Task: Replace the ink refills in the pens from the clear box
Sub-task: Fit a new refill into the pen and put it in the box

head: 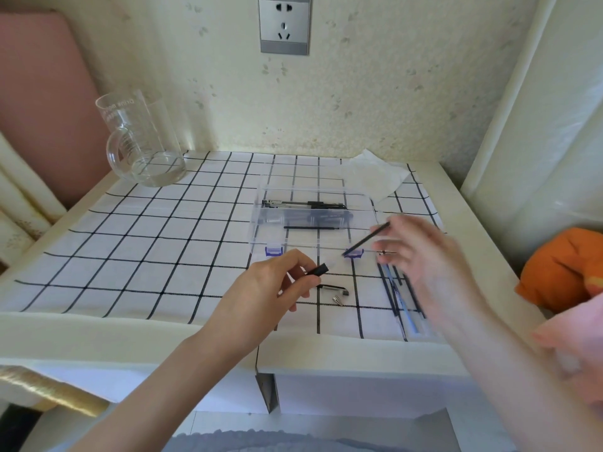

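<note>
Black refill [367, 239] tilted, pens [306, 203] in clear box [261, 231]

Free passage: the checked cloth [146, 249] on the left half of the desk [130, 324], from the front edge back to the glass jug [143, 141] in the rear left corner.

Obstacles:
- The clear box [313, 220] stands right of centre.
- The left hand [270, 288], gripping a pen barrel [318, 270], and the right hand [421, 256], pinching a refill [365, 239] that slants across the box's front right corner, screen its front wall.
- Loose pen parts [334, 290] and blurred spare refills [396, 295] lie near the front edge.
- A tissue [375, 174] occupies the rear right corner.
</note>
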Demonstrator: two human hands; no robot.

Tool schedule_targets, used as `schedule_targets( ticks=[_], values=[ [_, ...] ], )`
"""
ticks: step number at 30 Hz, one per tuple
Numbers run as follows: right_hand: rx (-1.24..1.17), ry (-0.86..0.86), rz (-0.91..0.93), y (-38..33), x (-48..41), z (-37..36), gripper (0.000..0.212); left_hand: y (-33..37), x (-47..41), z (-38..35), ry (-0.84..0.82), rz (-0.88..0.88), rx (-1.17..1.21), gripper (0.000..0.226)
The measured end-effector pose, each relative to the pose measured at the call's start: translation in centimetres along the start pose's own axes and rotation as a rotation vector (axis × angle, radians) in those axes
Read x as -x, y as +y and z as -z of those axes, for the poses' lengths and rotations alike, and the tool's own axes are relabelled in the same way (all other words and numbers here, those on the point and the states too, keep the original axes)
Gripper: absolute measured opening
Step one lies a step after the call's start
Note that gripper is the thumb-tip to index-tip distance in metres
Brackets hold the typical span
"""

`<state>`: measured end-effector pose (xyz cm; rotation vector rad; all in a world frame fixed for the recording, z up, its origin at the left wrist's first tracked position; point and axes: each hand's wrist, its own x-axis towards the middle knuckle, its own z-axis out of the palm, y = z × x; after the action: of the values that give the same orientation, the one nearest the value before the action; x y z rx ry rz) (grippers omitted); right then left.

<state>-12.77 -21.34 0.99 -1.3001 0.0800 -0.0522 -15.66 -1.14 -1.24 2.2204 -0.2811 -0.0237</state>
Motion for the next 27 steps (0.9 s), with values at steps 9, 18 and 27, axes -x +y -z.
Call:
schedule_targets(
  ticks=[9, 18, 27],
  values=[
    [0.589, 0.138, 0.056, 0.2, -2.7, 4.6, 0.008, -0.2, -0.1, -0.1, -0.007, -0.027, -0.13, 0.005],
    [0.985, 0.162, 0.214, 2.3, -2.6, 3.5, 0.007, -0.5, 0.0, 0.1, -0.004, -0.022, -0.142, 0.002],
    [1.21, -0.39, 0.268, 0.9, -5.7, -3.5, 0.03, -0.4, -0.2, 0.2, 0.013, -0.027, -0.129, 0.001]
  ],
)
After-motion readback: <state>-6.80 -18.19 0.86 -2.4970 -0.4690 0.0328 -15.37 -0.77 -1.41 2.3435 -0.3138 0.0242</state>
